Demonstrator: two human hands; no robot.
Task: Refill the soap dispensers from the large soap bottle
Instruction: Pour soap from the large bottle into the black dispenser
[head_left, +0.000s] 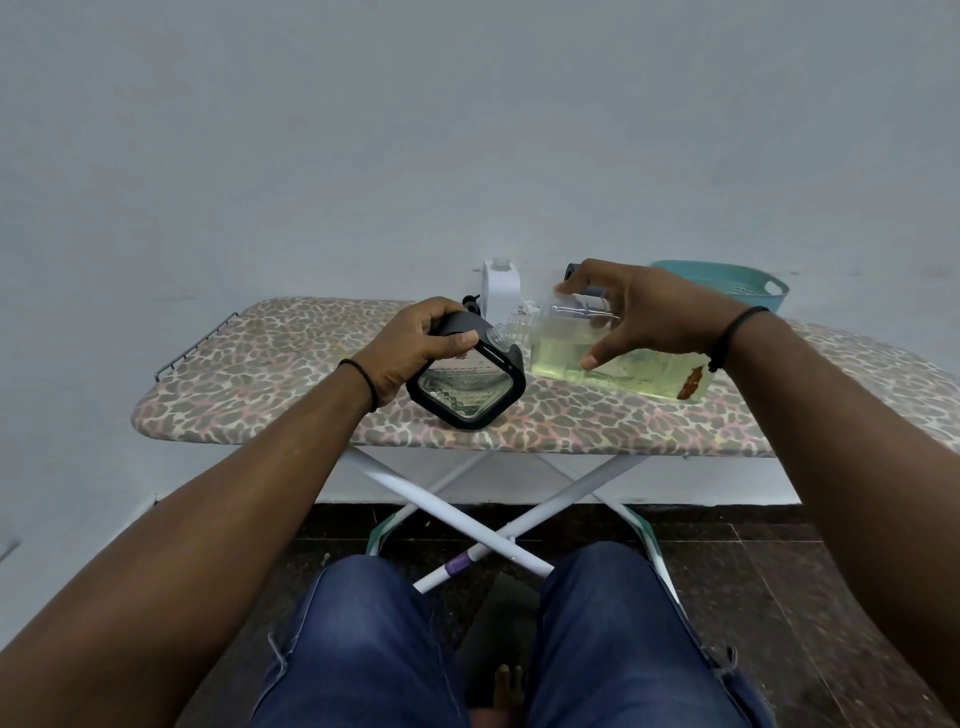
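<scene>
The small soap dispenser (466, 387), dark with a clear bottom, is held tipped over the bench (291, 384) by the left hand (410, 343), fingers wrapped round it. The large soap bottle (613, 351) with yellow soap is held lying sideways by the right hand (644, 312), its neck at the dispenser's top. Part of the bottle is hidden by that hand. A white thing (500, 288) behind is half hidden, and a blue basket (737, 283) too.
</scene>
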